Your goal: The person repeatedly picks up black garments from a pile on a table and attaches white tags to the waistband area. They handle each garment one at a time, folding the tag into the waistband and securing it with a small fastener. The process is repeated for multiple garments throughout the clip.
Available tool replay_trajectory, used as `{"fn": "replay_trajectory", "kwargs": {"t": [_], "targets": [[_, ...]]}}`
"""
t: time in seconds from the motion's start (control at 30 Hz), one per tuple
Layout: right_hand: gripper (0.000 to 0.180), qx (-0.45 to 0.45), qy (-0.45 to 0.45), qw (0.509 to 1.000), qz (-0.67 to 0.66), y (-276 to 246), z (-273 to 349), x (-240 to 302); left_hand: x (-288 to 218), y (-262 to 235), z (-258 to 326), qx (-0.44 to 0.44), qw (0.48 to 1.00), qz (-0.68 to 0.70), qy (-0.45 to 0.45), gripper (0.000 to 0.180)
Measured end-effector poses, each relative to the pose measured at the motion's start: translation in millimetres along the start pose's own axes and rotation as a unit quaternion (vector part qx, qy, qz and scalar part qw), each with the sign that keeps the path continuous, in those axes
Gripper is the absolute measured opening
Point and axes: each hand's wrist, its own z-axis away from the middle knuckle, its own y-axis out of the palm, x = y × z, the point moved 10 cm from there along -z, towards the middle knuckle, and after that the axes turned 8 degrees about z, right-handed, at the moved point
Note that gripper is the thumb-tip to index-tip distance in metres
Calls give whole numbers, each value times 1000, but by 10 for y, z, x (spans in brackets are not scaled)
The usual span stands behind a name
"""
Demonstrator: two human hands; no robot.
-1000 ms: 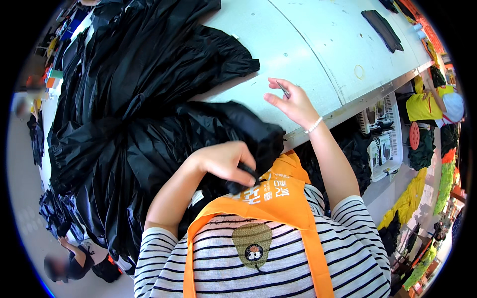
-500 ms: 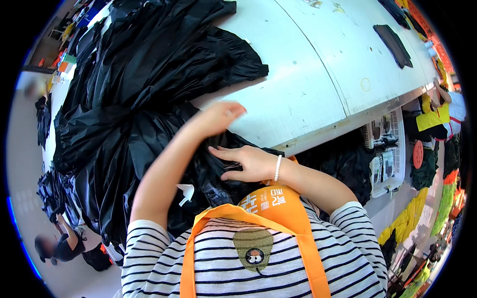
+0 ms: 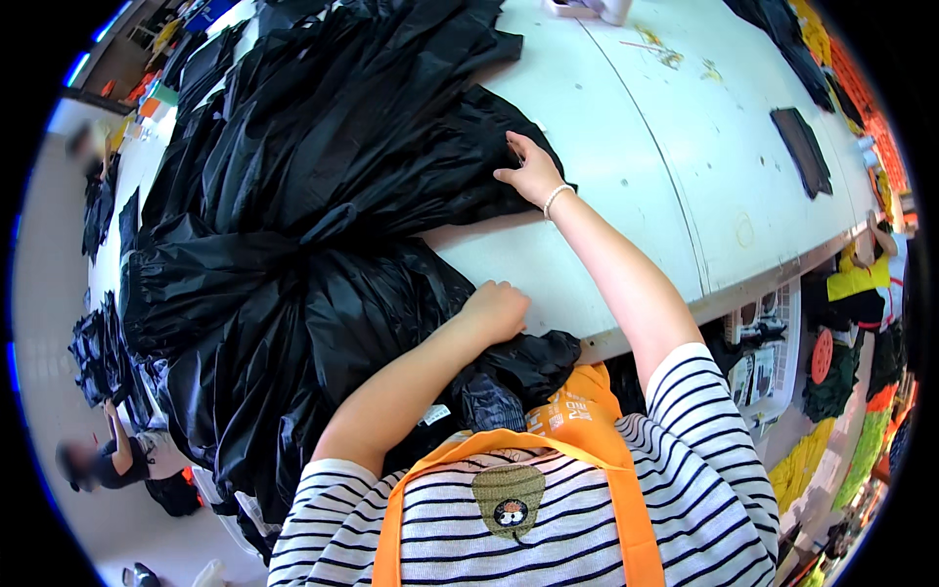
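A large heap of black, thin, shiny garments (image 3: pixel 323 186) is gathered over the left part of the white table and hangs down toward my body. My right hand (image 3: pixel 533 171) is at the heap's right end, thumb and fingers spread apart against the black cloth. Nearer to me, my left hand (image 3: pixel 497 311) is closed in a fist at the edge of the black cloth, its fingertips hidden beneath. Below that hand, a bunched black fold (image 3: pixel 533 364) lies by my orange apron (image 3: pixel 587 396). A small white label (image 3: pixel 433 415) shows on the cloth near my left forearm.
The white table (image 3: pixel 626 196) has a seam across it and a folded dark garment (image 3: pixel 802 152) at its right. A white plastic crate (image 3: pixel 773 357) sits below the right edge. Co-workers are at the far left (image 3: pixel 117 460) and at the right (image 3: pixel 880 254).
My right hand has reached forward from near my body to the right end of the heap. My left hand has come down to the near cloth and closed.
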Motion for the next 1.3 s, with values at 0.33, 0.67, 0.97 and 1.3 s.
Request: {"fn": "replay_trajectory", "kwargs": {"t": [0.33, 0.67, 0.97, 1.3], "targets": [[14, 149, 55, 976, -146, -270, 718, 855, 995, -76, -6, -320, 657, 678, -86, 57], [20, 249, 100, 947, -174, -322, 1654, 822, 610, -433, 598, -386, 424, 818, -48, 27], [30, 119, 240, 912, -310, -229, 1626, 202, 698, -130, 518, -273, 454, 834, -151, 13], [24, 58, 49, 995, -61, -617, 1442, 725, 402, -610, 543, -316, 408, 856, -34, 31]]}}
